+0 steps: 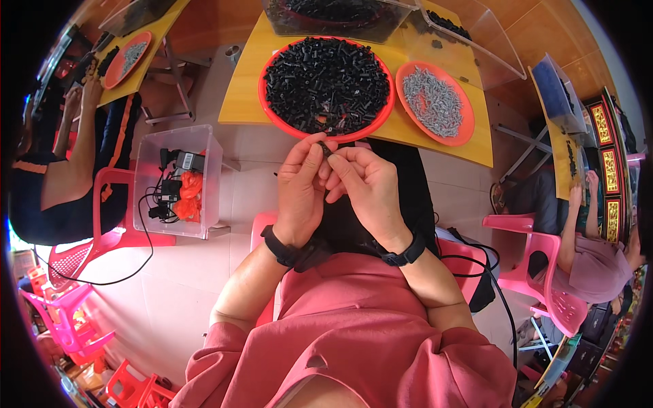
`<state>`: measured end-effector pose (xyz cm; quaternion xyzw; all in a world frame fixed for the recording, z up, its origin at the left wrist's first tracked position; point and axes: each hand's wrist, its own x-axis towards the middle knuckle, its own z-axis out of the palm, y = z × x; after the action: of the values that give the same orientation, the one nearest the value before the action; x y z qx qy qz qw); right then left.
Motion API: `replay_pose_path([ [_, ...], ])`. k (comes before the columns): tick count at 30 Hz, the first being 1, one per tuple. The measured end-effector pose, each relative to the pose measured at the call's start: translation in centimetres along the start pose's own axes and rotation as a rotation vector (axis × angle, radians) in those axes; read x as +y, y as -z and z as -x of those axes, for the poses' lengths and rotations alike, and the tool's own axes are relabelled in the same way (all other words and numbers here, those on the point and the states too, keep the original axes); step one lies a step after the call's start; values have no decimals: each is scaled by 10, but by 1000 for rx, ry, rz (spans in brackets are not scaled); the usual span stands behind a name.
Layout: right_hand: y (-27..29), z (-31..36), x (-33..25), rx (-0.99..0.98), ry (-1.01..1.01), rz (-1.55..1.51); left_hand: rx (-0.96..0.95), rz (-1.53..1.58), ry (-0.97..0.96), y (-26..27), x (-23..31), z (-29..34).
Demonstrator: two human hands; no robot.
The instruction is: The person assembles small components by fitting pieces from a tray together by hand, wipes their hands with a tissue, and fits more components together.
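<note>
Just in front of the near rim of a red round tray [392, 102], my two hands meet over my lap. My left hand [303, 190] is closed, its thumb and forefinger pinching a small dark part [326, 151]. The right hand [369, 187] is closed on the same part from the other side; its exact shape is mostly hidden by the fingertips. A heap of small black tube-like plastic parts [326, 78] fills the tray. Right of it, an orange-red plate [408, 73] carries a pile of small silver-grey, screw-like pieces [435, 102].
Clear plastic bins [340, 27] stand at the back of the yellow table [241, 102]. A clear tub [146, 163] with adapters, cables and orange bags sits at my left. People work at tables on both sides, near pink chairs [534, 251]. Black cables [503, 299] hang at my right.
</note>
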<state>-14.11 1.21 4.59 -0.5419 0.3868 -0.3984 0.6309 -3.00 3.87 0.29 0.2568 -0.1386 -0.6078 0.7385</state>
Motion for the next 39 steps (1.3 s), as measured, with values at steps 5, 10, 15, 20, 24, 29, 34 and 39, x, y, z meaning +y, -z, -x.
replay_pose_path([
  [5, 0, 1, 1, -42, -72, -246, 45, -122, -95, -4, -2, 3],
  [10, 2, -2, 6, -46, -39, -170, -31, -72, -93, -7, 0, 5],
  [15, 18, -18, -11, -67, 329, 472, 37, -57, 36, 1, 3, -3],
  [20, 37, -38, -25, -292, 654, 874, -19, 32, 179, 6, 4, -5],
  [24, 38, -51, -31, -397, 638, 894, -86, -42, 254, 8, 6, -8],
  [29, 35, -74, -46, -546, 631, 1100, -56, -273, 243, 13, 6, -12],
  [34, 34, -87, -56, -795, 800, 1321, -130, -388, 223, 9, 11, -8],
  [39, 38, -88, -68, -941, 767, 1351, -206, -396, 235, 5, 12, -6],
])
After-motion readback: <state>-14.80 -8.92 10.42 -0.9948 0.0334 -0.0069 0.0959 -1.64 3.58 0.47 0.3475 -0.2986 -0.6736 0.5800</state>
